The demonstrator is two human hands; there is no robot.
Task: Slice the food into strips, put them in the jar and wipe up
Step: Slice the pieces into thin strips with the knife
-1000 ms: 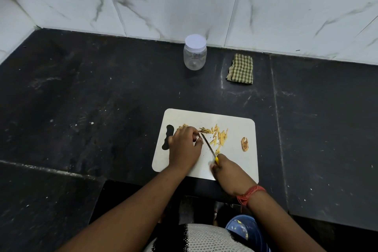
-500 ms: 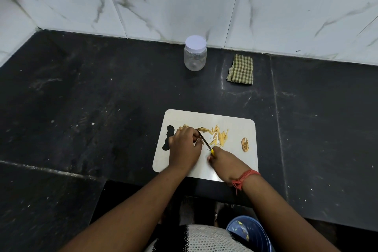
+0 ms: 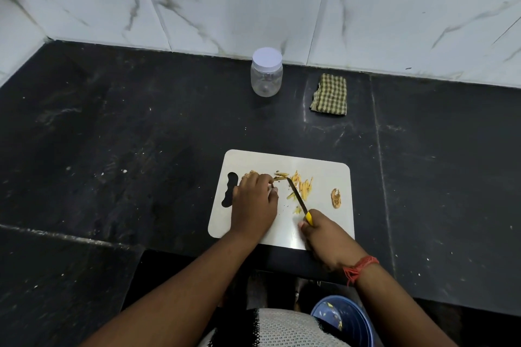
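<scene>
— What are your hands doing?

— My left hand (image 3: 255, 200) lies knuckles-up on the white cutting board (image 3: 324, 236), fingers curled down over the uncut piece of food (image 3: 251, 174), pinning it. Only a tan bit of it shows past my fingertips, at the far edge of my hand.

— And the right?

— My right hand (image 3: 328, 236) is wrapped around the yellow handle of a knife (image 3: 297, 196), thumb up near where handle meets blade. The blade runs away from me and to the left, its tip just beside my left fingertips. Whether the edge touches the board I can't tell.

— Where are the cut pieces?

— The yellow strips (image 3: 303, 184) lie loose on the board on the right side of the blade, a few more small ones near the handle. Further right, apart from them, sits one brownish end slice (image 3: 336, 198).

— The jar?

— The clear plastic jar (image 3: 266, 76) stands upright at the back of the black counter (image 3: 112, 149), against the marble-tiled wall (image 3: 253, 0), its white lid on. It's well apart from the board. To its right a folded green checked cloth (image 3: 329, 94) lies flat on the counter.

— Anything nearer to you?

— A red thread (image 3: 359, 266) is tied around my right wrist, and below the counter edge there's a blue bucket (image 3: 346, 321) with some scraps stuck inside.
</scene>
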